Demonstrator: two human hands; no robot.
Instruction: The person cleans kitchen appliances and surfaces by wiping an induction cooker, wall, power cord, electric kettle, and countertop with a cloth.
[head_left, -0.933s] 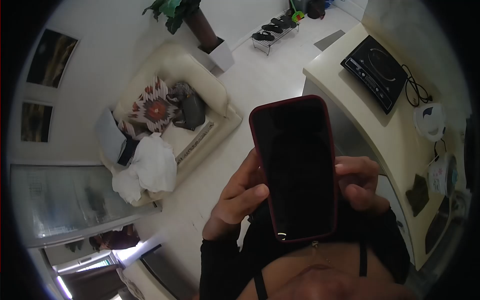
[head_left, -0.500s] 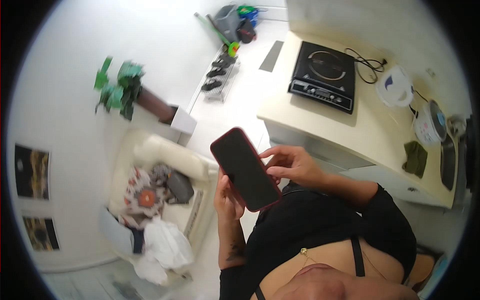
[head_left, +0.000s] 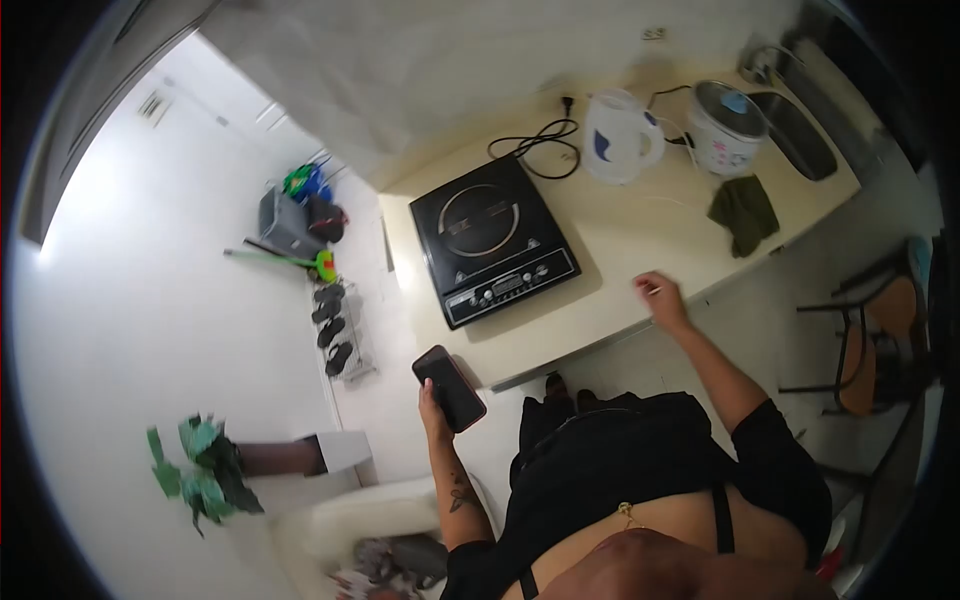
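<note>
My left hand point(head_left: 432, 408) is closed round the edge of a dark smartphone point(head_left: 452, 388) in a red case. Its screen is black, and it is tilted beside the left front corner of the counter. My right hand point(head_left: 662, 300) is at the counter's front edge, to the right of the induction cooker point(head_left: 492, 240). Its fingers are loosely bent and slightly apart, and I see no object held in them. The black cooker has a ring mark on top and a button panel facing me.
On the counter point(head_left: 600, 310) are a coiled black cord point(head_left: 540, 145), a white kettle point(head_left: 620, 138), a rice cooker point(head_left: 727, 130), a dark green cloth point(head_left: 745, 217) and a sink point(head_left: 795, 135). Chairs point(head_left: 860, 350) stand right. A plant point(head_left: 205, 470), shoe rack point(head_left: 345, 330) and sofa point(head_left: 340, 530) are left.
The view has turned right toward the counter. My right hand has left the phone and moved out to the counter edge. The phone stays in my left hand, now lower and farther left.
</note>
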